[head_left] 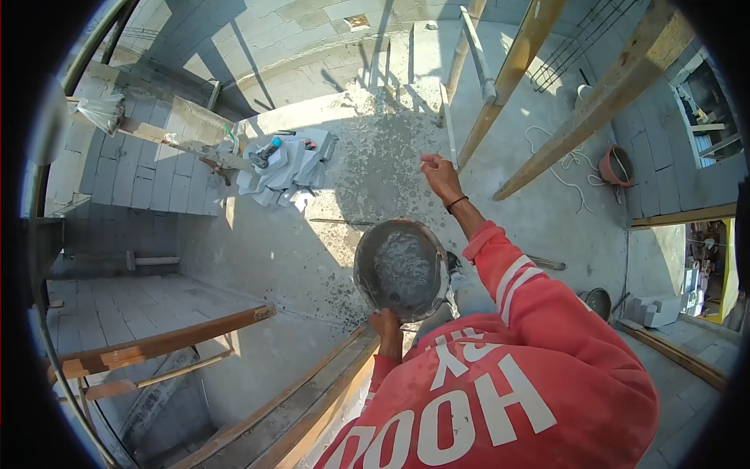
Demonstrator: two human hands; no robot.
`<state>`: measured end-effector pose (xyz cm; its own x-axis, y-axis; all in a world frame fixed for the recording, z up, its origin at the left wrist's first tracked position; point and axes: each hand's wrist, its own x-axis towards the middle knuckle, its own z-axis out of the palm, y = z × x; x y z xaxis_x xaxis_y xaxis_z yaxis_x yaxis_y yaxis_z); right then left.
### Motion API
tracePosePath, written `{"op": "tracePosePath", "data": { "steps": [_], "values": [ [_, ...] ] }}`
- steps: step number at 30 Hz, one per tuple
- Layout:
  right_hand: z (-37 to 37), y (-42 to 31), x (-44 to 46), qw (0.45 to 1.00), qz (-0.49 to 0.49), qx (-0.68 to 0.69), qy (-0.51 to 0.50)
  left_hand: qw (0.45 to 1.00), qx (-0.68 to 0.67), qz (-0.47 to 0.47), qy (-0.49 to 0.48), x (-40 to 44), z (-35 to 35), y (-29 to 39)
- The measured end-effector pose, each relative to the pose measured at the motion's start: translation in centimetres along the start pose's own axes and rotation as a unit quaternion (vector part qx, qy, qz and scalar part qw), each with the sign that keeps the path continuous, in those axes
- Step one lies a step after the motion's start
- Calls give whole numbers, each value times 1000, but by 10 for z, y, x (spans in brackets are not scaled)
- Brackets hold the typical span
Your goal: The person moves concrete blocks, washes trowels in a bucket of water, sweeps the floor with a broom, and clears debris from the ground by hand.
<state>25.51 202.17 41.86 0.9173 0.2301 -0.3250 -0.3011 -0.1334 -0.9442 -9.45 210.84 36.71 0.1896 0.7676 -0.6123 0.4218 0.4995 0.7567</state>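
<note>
A dark round bucket (362, 273) is in front of my body, with wet grey material in its bottom that looks like mortar or murky water. My left hand (386, 325) is closed on the bucket's near rim. Beyond the far side of the bucket, my right hand (442, 177) reaches out over the floor. Its fingers are loosely bent and a little apart, with nothing visible in them. A dark band circles the right wrist. Wet grey splatter (394, 148) covers the concrete floor ahead and to the left of the bucket.
Stacked pale blocks (285, 172) with tools on top stand ahead on the left. Wooden props (512, 82) rise ahead on the right. A reddish bucket (617, 166) and a white rope (574, 168) lie farther right. Timber beams (164, 340) run at the lower left.
</note>
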Motion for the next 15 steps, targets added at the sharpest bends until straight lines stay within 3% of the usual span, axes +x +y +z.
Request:
{"op": "tracePosePath", "data": {
  "steps": [1,3,5,7,11,13,15],
  "values": [
    [-25,12,-14,999,-3,-51,-12,1000,15,4,-10,-3,-8,1],
    [-76,46,-56,999,37,3,27,999,50,-7,-19,-6,-14,2],
    [-131,135,-94,992,0,-59,114,998,53,-11,-39,1,-20,-8],
    [-185,214,-163,959,84,-154,222,994,74,-19,-78,4,-25,-17],
    [-258,370,-319,859,331,-254,298,986,99,-47,-127,15,-21,-17],
    [-269,408,-394,770,329,-532,126,980,138,-41,-134,15,-12,-18],
    [-268,400,-450,781,377,-484,120,969,194,-21,-153,7,5,-14]
  ]
}}
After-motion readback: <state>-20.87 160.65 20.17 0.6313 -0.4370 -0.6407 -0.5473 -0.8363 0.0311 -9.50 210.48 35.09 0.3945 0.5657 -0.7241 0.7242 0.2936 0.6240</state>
